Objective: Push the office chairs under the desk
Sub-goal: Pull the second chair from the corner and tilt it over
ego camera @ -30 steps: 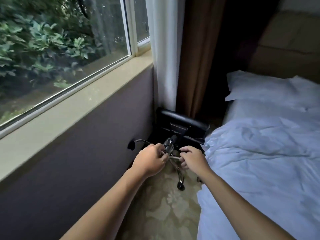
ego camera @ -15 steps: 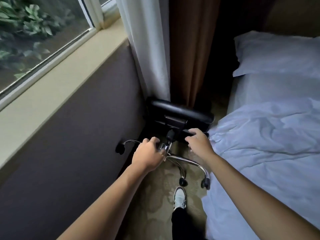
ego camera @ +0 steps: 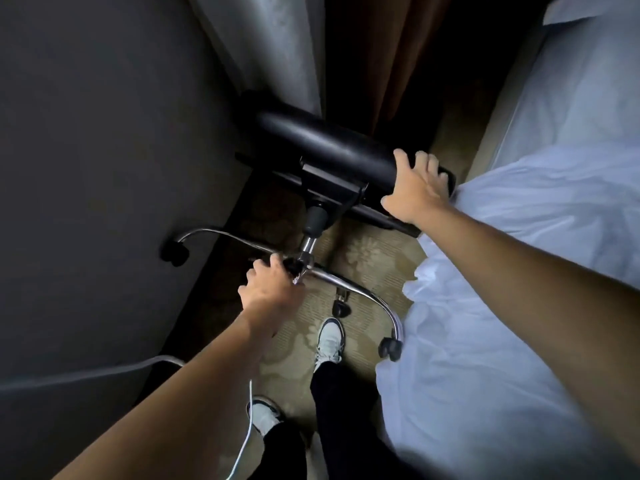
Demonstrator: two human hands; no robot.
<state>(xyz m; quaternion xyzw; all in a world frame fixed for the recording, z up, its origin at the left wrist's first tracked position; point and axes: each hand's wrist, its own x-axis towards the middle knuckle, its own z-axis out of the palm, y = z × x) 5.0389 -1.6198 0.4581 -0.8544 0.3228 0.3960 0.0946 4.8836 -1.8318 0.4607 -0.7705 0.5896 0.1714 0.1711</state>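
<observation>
Lying on its side on the carpet, the office chair sits wedged in the narrow aisle between the wall and the bed, seat toward the curtains and chrome star base toward the person

Handling, as judged: the chair is likely heavy and rigid, with most mass in the seat and mechanism. The padded seat edge gives slightly and offers friction; the polished base legs are smooth and probably slippery. The castors swivel freely and give no stable hold. The gas column joins both halves, so a lift at either end turns the whole unit

Current holds:
- Left hand: grip pressed together around the base hub, where the legs meet the column
- Right hand: grip spread, fingers draped over the near end of the seat edge, palm against it

Recommended holds: hub and seat edge, as now, to rotate the chair upright onto its castors before any rolling. No table is in view, so the destination cannot be located

Count:
- Office chairs: one visible
- Castors: three visible; others hidden
- Hands: two
- Shoes: two, on the carpet just short of the base
- White cable: one, hanging beside the left forearm

Risk: the bedding overhangs the nearest castor and may snag
</observation>
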